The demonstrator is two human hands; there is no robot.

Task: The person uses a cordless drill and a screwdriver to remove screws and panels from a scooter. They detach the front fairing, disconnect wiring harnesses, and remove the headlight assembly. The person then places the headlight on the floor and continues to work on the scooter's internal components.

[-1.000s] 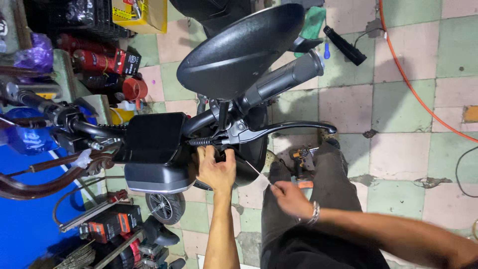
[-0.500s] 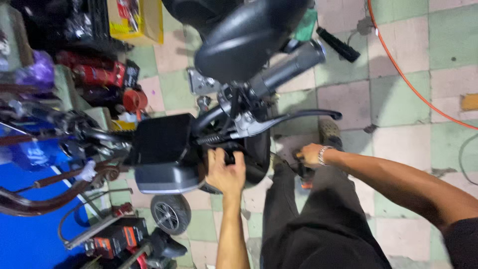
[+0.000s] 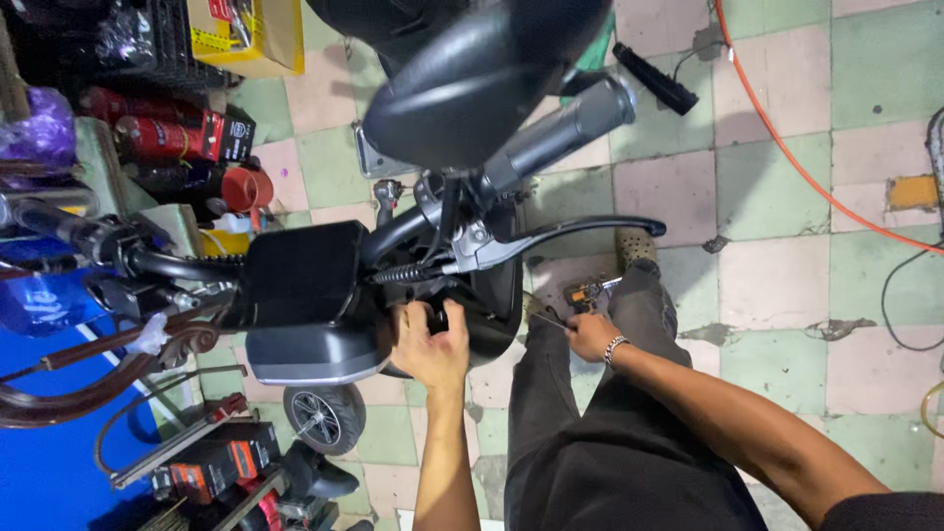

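Since a second ago my right hand (image 3: pixel 593 336) has dropped to centre frame, fingers pinched on a thin tool (image 3: pixel 551 317) above my knee, while my left hand (image 3: pixel 430 344) stays gripping the scooter (image 3: pixel 305 295) housing under the brake lever (image 3: pixel 551 239).

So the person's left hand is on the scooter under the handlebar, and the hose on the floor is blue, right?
Not quite. The hose on the tiled floor is orange, not blue, as the head view shows. The rest holds: the left hand is on the scooter, just under the handlebar.
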